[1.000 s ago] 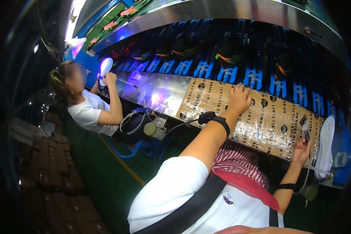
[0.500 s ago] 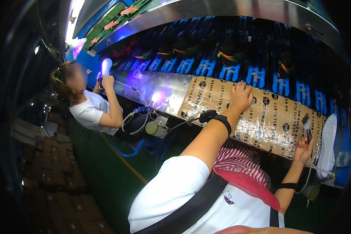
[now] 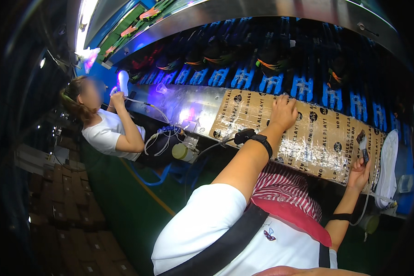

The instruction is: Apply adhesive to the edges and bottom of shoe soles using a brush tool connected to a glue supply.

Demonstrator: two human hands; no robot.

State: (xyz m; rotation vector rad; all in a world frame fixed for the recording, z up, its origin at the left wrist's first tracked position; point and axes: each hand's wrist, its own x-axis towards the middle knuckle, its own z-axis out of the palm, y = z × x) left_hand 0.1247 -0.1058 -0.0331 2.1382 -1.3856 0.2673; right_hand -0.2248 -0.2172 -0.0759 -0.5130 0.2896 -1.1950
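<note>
My left hand (image 3: 284, 112) lies palm down, fingers stretched, at the far edge of a tape-covered cardboard sheet (image 3: 303, 147) on the bench. It appears to hold nothing. Near the sheet's right end, my right hand (image 3: 359, 175) grips a small brush (image 3: 364, 148) with its bristles pointing up and away from me. A thin pale tube (image 3: 364, 209) hangs below that hand. Just right of it a white shoe sole (image 3: 388, 170) rests at the bench's end.
Beyond the cardboard runs a conveyor with blue holders (image 3: 302, 87) and dark shoes with orange trim (image 3: 273, 64). At the left a co-worker (image 3: 112, 126) holds a sole (image 3: 123, 83) under purplish light. Lidded pots (image 3: 184, 152) hang by the bench; stacked cartons (image 3: 62, 193) stand lower left.
The co-worker's raised hand and sole have shifted slightly left and down. My right hand with the brush has moved a little; my left hand stays on the cardboard.
</note>
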